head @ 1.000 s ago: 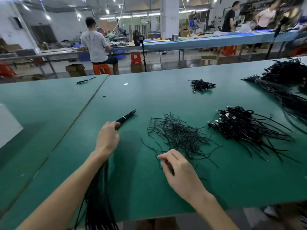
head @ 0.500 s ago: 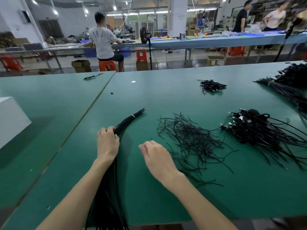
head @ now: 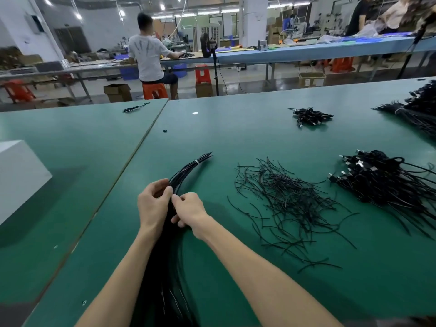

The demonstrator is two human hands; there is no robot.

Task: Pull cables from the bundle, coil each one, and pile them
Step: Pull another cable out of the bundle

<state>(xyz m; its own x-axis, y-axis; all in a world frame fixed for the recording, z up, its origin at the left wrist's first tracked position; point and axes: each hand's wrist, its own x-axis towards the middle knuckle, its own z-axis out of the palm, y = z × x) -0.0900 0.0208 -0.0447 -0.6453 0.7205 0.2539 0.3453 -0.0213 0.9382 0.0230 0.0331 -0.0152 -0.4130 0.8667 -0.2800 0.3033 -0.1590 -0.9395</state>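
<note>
Left hand point(head: 153, 206) fingers point(head: 162, 185) curled round the cable bundle point(head: 186, 168), which lies on the desk point(head: 236, 138) straight ahead. Right hand point(head: 188, 210) fingers bent, pinching bundle strands right beside left thumb. Can't tell if one cable is isolated.

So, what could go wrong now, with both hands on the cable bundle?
1. A white tie binds the bundle beyond the left hand; what the right hand pulls out may snag there or drag more along.
2. The loose black strips lie close on the right; a pulled-out end could sweep into them and tangle.
</note>
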